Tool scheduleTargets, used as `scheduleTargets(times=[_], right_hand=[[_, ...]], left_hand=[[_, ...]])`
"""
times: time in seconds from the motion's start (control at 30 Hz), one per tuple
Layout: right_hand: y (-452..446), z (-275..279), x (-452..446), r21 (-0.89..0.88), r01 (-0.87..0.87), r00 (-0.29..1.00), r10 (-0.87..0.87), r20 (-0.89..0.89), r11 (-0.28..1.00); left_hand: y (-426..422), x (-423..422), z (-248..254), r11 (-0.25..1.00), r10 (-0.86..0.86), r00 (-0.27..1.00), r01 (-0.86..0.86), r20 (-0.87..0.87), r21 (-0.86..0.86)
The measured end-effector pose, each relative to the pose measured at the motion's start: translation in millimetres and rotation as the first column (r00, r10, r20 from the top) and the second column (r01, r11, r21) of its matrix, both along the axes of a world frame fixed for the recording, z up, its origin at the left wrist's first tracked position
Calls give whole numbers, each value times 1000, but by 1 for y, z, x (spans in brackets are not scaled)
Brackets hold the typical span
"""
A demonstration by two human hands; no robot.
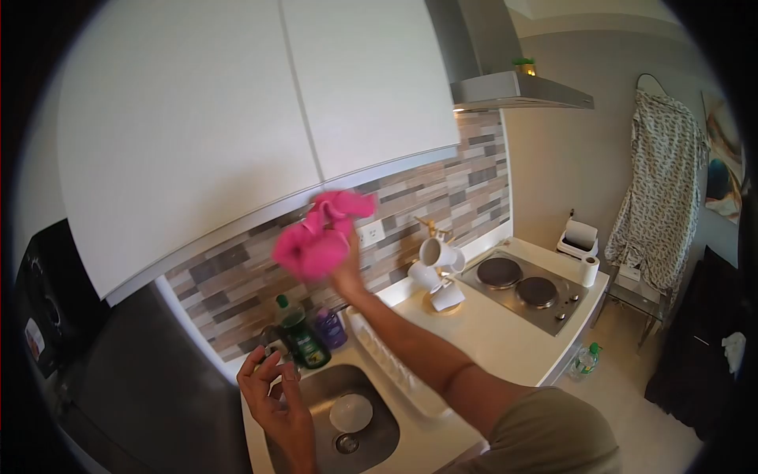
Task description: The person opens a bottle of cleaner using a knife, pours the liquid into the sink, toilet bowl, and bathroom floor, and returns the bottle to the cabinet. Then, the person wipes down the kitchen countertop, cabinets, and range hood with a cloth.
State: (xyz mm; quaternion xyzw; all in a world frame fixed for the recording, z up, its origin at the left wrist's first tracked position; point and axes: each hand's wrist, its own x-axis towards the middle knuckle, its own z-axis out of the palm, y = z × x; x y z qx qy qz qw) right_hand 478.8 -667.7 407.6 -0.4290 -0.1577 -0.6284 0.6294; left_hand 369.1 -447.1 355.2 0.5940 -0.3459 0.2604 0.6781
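My right hand (346,272) is raised at the lower edge of the white wall cabinet (197,142). It grips a bunched pink cloth (316,245), which hides most of its fingers. Over the left side of the steel sink (379,403), my left hand (276,403) is held up with loosely curled fingers apart, and I see nothing in it. The tap is partly hidden behind that hand. In the sink sits a white bowl (350,413), close to the drain. A green bottle (306,340) and a purple bottle (331,328) stand behind the sink.
A white dish rack (387,351) lies beside the sink, under my right arm. Further right are white mugs on a gold stand (444,296) and a two-plate hob (527,288). The range hood (513,88) juts out above. A dark fridge (142,379) stands left.
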Motion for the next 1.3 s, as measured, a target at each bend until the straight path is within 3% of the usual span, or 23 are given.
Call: scheduleTargets(times=[0.03,0.07,0.1,0.13,0.17,0.2,0.23,0.3,0.4,0.43,0.47,0.53,0.6,0.7,0.83,0.93,0.97,1.07,1.1,1.17,1.23,1.27,1.3], right_hand=[[-18,18,-50,-93,272,961,-265,74,958],[-36,42,-110,-314,615,786,-593,173,723],[-61,68,-151,-388,695,717,-624,310,606],[-93,104,-176,-255,909,416,-759,500,330],[-98,145,-228,-374,890,433,-739,516,260],[-127,189,-254,-355,932,273,-779,564,70],[-157,239,-266,-265,964,196,-712,675,13],[-228,324,-276,-619,780,263,-853,451,-87],[-343,383,-243,-995,101,279,-960,5,24],[-353,381,-236,-993,-91,-14,-997,81,-79],[-367,381,-238,-991,-99,2,-996,90,-89],[-393,381,-244,-921,-366,254,-938,-237,133],[-423,373,-254,-718,-647,361,-726,-586,258],[-405,343,-310,-769,-512,499,-596,-629,383],[-410,307,-391,-894,-332,623,-641,-448,302],[-449,297,-433,-911,-221,743,-546,-388,347],[-457,300,-454,-873,-91,805,-481,-348,479],[-499,323,-506,-665,229,890,-430,-153,711],[-532,336,-512,-603,411,847,-531,-25,684],[-574,334,-521,-572,387,807,-566,-170,723],[-613,321,-518,-751,145,653,-632,-417,644],[-617,308,-510,-874,173,474,-816,-331,454],[-620,298,-503,-895,97,242,-883,-403,435]], left_hand=[[-13,-2,3,1000,-12,1000,12,9,-4],[-27,-2,7,999,-31,997,30,74,15],[-43,-7,10,998,-49,989,45,137,36],[-63,-18,20,994,-108,987,108,118,10],[-84,-27,31,993,-117,986,118,120,3],[-106,-36,41,993,-122,979,119,166,26],[-129,-47,51,992,-121,970,114,212,47],[-175,-74,67,997,-77,960,79,268,2],[-233,-116,85,996,-66,924,84,377,-34],[-250,-127,90,996,-46,927,71,373,-54],[-266,-140,92,997,-40,922,60,386,-40],[-293,-162,97,999,-12,903,29,430,-33],[-317,-179,100,1000,9,887,-12,462,3],[-349,-202,117,997,27,846,-64,532,50],[-388,-227,173,998,61,745,-44,664,-42],[-419,-234,222,982,-13,674,147,739,-117],[-435,-233,243,959,-36,630,242,776,-151],[-492,-230,295,986,41,618,104,785,-133],[-515,-231,311,996,67,640,4,765,-91],[-572,-220,341,968,196,583,-244,788,-61],[-614,-238,359,918,117,817,-306,565,253],[-635,-238,368,915,124,817,-314,563,254],[-655,-235,374,816,153,820,-420,552,398]])
